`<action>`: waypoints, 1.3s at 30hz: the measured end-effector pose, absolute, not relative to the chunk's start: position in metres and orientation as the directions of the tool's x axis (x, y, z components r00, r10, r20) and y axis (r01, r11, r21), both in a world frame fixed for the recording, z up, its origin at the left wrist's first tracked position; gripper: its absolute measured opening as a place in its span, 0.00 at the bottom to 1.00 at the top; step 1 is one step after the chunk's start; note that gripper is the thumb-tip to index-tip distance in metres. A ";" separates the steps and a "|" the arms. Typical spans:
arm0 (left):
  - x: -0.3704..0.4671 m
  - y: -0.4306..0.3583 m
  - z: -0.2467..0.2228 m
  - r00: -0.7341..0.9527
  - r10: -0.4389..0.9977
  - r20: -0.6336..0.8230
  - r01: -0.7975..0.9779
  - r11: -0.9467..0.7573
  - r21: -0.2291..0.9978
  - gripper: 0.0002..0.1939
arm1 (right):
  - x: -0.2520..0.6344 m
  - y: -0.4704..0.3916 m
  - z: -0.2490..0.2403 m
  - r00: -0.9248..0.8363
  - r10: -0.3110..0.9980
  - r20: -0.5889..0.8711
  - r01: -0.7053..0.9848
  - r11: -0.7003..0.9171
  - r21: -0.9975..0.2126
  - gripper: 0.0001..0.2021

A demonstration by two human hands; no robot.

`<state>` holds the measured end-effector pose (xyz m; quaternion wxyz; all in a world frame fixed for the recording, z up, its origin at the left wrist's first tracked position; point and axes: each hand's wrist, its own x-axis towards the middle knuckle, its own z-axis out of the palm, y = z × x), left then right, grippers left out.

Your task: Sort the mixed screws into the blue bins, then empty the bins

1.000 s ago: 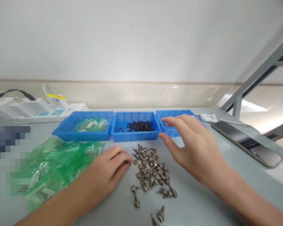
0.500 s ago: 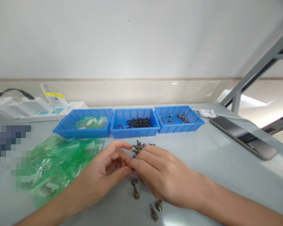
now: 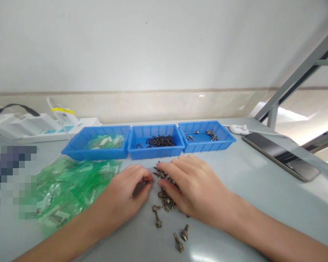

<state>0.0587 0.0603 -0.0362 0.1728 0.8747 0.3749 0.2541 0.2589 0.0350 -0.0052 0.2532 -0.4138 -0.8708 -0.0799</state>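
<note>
My left hand (image 3: pixel 131 189) is curled beside a pile of metal bolts (image 3: pixel 164 198), its fingertips closed on what looks like one small bolt (image 3: pixel 149 180), mostly hidden by the fingers. Over the right part of the pile lies my right hand (image 3: pixel 194 185), palm down, thumb and forefinger apart, covering some of the bolts. I see nothing gripped in it. Several loose bolts (image 3: pixel 179 243) with flanged hex heads lie nearer to me on the grey table (image 3: pixel 224 247).
Behind my hands stand three blue bins: one with a green bag (image 3: pixel 106 141), one with black screws (image 3: pixel 161 141), one with a few bolts (image 3: pixel 211 135). Green bags of white parts (image 3: pixel 68 189) lie at left, a phone (image 3: pixel 280 156) at right. A power strip (image 3: pixel 57 133) is back left.
My hands have parted from touching at the fingertips. The right hand has shifted up over the pile, its thumb and forefinger opening; more bolts show between the hands.
</note>
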 end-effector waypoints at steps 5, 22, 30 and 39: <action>0.058 0.056 -0.033 0.497 0.826 0.266 0.416 -0.495 0.763 0.05 | 0.247 0.029 -0.023 -0.618 0.645 0.449 0.689 0.720 -0.086 0.04; 0.053 0.063 -0.038 0.734 0.600 0.318 0.545 -0.800 0.253 0.14 | 0.280 0.045 0.008 -0.256 0.723 0.642 0.942 0.335 -0.001 0.09; 0.055 0.059 -0.033 0.710 0.638 0.297 0.552 -0.767 0.327 0.10 | 0.251 0.032 -0.021 -0.607 0.726 0.323 0.747 0.660 -0.080 0.05; 0.054 0.059 -0.033 0.704 0.655 0.274 0.551 -0.747 0.371 0.09 | 0.251 0.035 -0.025 -0.606 0.728 0.320 0.745 0.661 -0.091 0.06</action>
